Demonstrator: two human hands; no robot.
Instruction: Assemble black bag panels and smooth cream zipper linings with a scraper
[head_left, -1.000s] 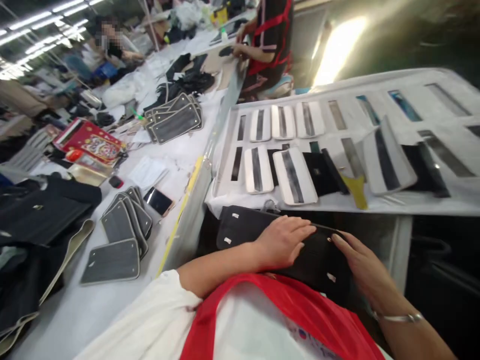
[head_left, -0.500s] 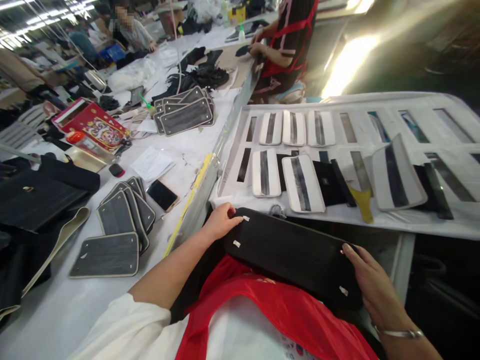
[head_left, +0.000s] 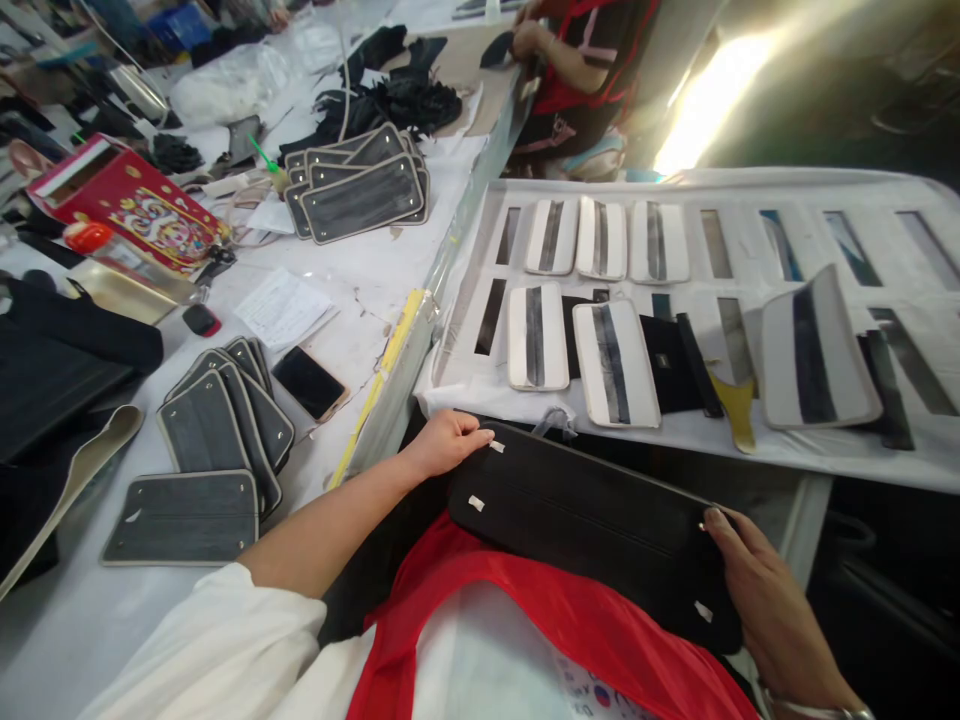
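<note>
Across my lap lies a long black panel [head_left: 592,525] with rounded corners, small whitish tabs near its corners and a seam line along its middle. My left hand [head_left: 448,442] grips its upper left corner, thumb on top and fingers curled at the edge. At the opposite end my right hand [head_left: 757,565] clasps the right edge, thumb beside a small shiny stud. The fingers under the panel are hidden. Similar dark panels with pale edging [head_left: 217,430] lie fanned on the table to my left, and one more [head_left: 184,515] rests in front of them.
A slotted white rack [head_left: 450,375] ahead holds several white panels with dark stripes [head_left: 616,365] and a yellow scraper-like tool [head_left: 733,410]. On the left table are a phone [head_left: 309,383], a red box [head_left: 124,205] and another stack of panels [head_left: 364,200]. A co-worker's hand [head_left: 534,40] is beyond.
The camera view has tipped slightly downward and shifted. Both hands keep hold of the black panel, whose right end now appears slightly lower and farther right.
</note>
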